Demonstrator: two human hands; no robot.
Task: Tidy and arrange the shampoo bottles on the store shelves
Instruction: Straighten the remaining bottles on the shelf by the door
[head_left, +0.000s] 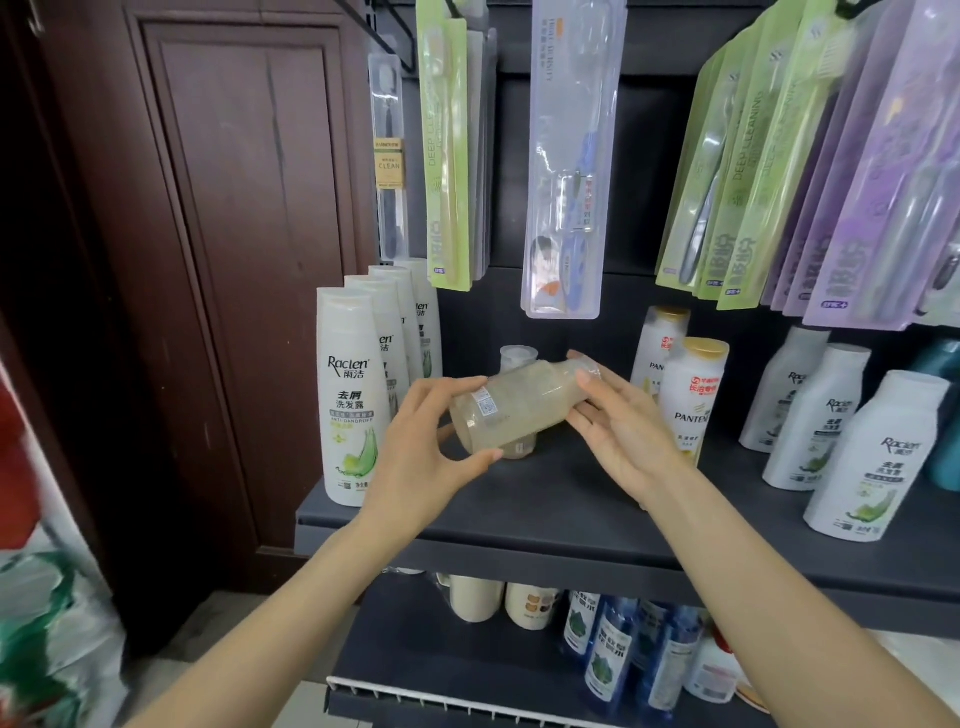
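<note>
Sideways between both hands, the clear bottle lies pinched by left grip and right grip.

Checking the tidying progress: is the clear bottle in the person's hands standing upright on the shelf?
No, the clear bottle lies sideways above the shelf, held between the left hand and right hand.

Hands: 2, left hand and right hand
Clear bottles: 2, one held sideways, one upright behind it
White Raclen bottles, left row: 4
White Raclen bottles, right group: 3
Pantene bottles: 2, gold caps
Teal bottles, far right edge: count unclear, cut off
Blue bottles, lower shelf: at least 4
Cream bottles, lower shelf: 2
Hanging toothbrush packs: many, stacked, exact count unclear
</note>
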